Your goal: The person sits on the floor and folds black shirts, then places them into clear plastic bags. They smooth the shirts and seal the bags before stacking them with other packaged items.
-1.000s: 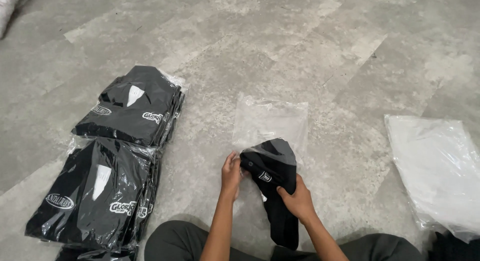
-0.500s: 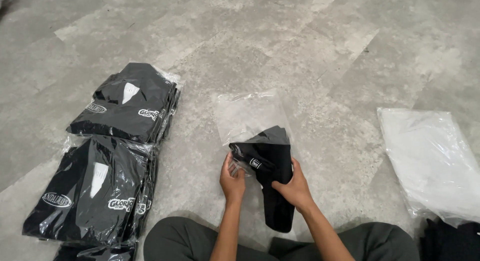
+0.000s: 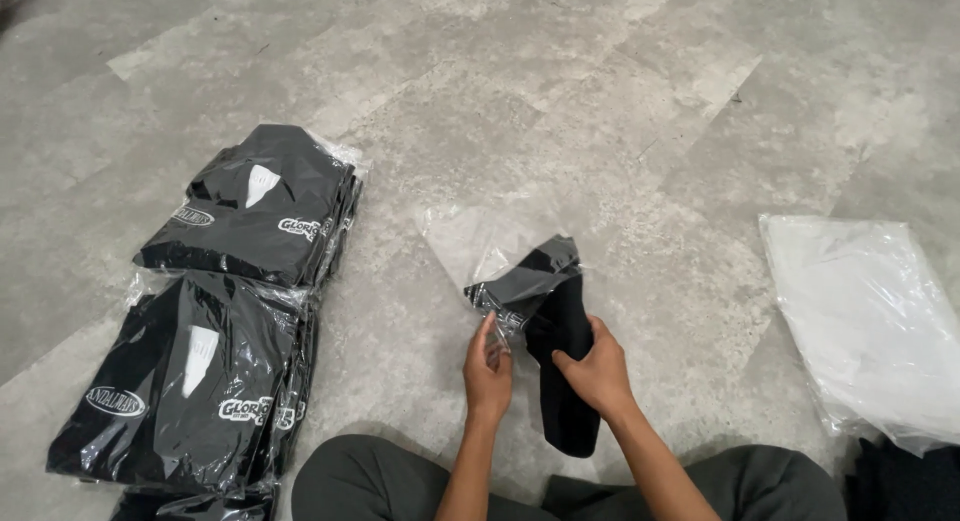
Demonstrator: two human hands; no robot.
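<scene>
I sit on a grey floor. My right hand grips a folded black garment whose upper part sits inside a clear plastic bag. My left hand pinches the bag's open edge beside the garment. The bag's far end lies flat on the floor; the garment's lower end hangs out towards my knees.
At the left lie two stacks of bagged black shirts with white lettering, one farther and one nearer. A pile of empty clear plastic bags lies at the right, with dark cloth at the bottom right corner.
The garment has gone further up into the bag. My left hand shifted to the bag's mouth while my right hand kept hold of the garment.
</scene>
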